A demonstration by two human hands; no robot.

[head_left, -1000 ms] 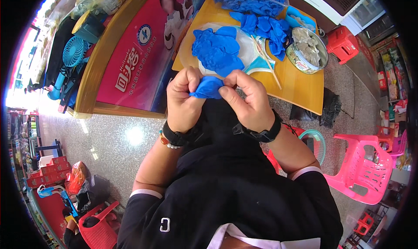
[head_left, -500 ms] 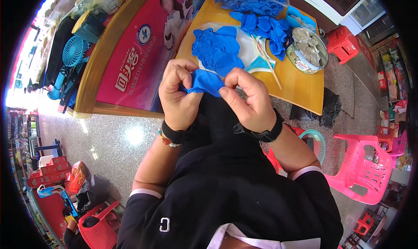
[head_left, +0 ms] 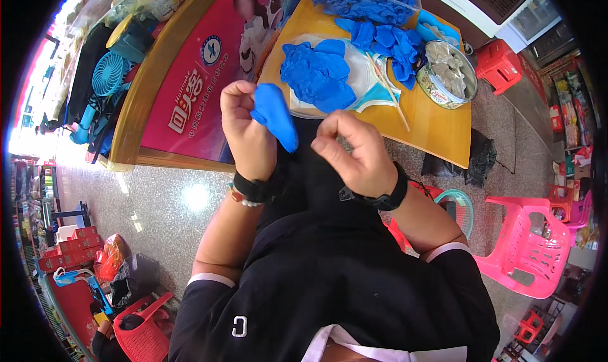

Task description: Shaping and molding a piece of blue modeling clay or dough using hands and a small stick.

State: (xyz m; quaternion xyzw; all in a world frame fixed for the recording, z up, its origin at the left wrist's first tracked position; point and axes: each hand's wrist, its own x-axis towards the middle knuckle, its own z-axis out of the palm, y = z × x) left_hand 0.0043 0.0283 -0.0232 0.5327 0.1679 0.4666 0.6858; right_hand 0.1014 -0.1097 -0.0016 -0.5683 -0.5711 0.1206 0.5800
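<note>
My left hand (head_left: 248,134) pinches one end of a small blue fabric piece (head_left: 276,116) between thumb and fingers, and the rest of it hangs toward the right. My right hand (head_left: 354,152) is held a little apart from it, fingers curled and thumb slightly away from the index finger, with nothing visible between them. Just beyond my hands, a heap of similar blue pieces (head_left: 316,74) lies on a round whitish tray (head_left: 360,77). Thin wooden sticks (head_left: 400,108) rest beside the tray over a white and turquoise item (head_left: 378,96).
On the wooden table (head_left: 437,134) stand a clear bin (head_left: 364,7) of blue pieces, a round tin (head_left: 448,76) with greyish pieces, and a light-blue container (head_left: 437,27). More blue cloth (head_left: 392,45) lies loose there. A pink counter (head_left: 196,77) borders the left; a pink chair (head_left: 529,245) stands right.
My right hand has let go of the blue fabric piece and moved slightly down and left. My left hand has shifted left, and the piece has swung from lying across to hanging lengthwise.
</note>
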